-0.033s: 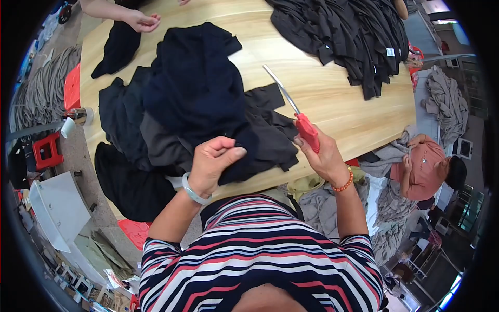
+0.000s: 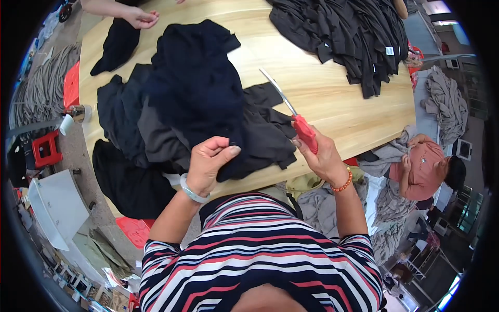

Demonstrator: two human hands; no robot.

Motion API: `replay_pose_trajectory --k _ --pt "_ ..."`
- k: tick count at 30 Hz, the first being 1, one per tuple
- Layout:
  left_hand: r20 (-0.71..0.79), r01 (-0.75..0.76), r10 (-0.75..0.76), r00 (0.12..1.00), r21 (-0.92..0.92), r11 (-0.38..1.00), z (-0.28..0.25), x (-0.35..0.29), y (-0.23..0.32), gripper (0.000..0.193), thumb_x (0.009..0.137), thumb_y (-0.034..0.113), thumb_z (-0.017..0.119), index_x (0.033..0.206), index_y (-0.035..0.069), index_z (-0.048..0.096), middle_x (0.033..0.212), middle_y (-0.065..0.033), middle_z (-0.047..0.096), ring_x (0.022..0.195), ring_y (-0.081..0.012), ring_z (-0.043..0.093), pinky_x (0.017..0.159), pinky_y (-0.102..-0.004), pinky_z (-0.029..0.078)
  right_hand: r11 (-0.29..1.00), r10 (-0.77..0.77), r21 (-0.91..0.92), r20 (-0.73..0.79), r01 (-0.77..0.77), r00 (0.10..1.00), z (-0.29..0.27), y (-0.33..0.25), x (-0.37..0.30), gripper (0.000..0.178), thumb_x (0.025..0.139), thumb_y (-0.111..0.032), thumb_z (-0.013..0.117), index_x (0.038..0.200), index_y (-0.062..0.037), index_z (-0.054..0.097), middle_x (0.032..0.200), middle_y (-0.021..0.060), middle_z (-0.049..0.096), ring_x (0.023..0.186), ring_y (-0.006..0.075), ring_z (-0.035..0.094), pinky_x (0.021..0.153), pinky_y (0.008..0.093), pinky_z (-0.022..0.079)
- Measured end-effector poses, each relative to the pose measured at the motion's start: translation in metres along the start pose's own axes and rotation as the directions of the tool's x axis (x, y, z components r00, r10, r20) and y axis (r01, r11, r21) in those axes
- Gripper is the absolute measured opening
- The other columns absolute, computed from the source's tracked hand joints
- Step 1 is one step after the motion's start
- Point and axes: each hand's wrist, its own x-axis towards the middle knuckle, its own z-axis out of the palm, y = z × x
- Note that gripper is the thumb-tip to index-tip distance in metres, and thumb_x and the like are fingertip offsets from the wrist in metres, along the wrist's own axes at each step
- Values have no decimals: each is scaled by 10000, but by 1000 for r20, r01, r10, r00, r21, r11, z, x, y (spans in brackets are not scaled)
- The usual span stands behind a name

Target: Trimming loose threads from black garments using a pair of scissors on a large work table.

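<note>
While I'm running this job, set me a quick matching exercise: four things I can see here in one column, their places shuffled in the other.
Things
1. Red-handled tool
2. Navy garment
3. Pale bangle
4. Heap of dark garments

Places
A. Worn on the left forearm, near the wrist
B. Toward the far right of the wooden table
C. Gripped in the right hand
D. At the fingertips of the left hand

Right pairs: 1-C, 2-D, 3-A, 4-B
</note>
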Motion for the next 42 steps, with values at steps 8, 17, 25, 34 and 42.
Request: replay_pose_trajectory --k 8,17,25,34,42 --pt "49 -457 491 870 453 766 6 -23 -15 93 792 -38 700 864 -37 641 845 -23 615 744 -73 533 703 -190 428 988 -126 -63 239 145 963 -23 -1 -53 385 804 -76 648 1178 -27 572 872 174 645 781 326 644 708 333 501" --pt "183 -592 664 725 658 465 19 -33 -27 135 739 -77 670 862 -28 642 834 -80 623 751 -147 573 704 -230 455 929 -62 -308 421 207 905 -55 -17 -83 339 812 -178 647 1132 -76 606 741 169 641 681 358 622 634 394 491" --pt "186 -474 564 805 772 423 -24 -29 -44 159 732 -70 677 881 -27 642 842 -80 633 768 -155 595 731 -244 473 894 -6 -385 498 227 867 -45 -18 -79 359 801 -173 649 1146 -88 601 767 175 643 701 366 619 633 412 488" --pt "-192 -103 253 948 568 816 -46 9 -104 648 764 102 778 1298 -45 443 1149 -167 581 1003 -167 582 903 -285 471 907 51 -401 415 132 908 -15 26 -73 342 860 -227 616 1170 -92 571 922 180 664 829 381 627 730 437 496" --pt "-409 -310 485 773 423 852 -17 46 -137 394 720 123 823 984 -3 559 848 -22 585 770 -96 543 716 -227 465 921 -15 -359 358 152 934 -17 34 -75 299 880 -216 606 1139 -72 566 807 188 631 755 393 608 661 432 480"
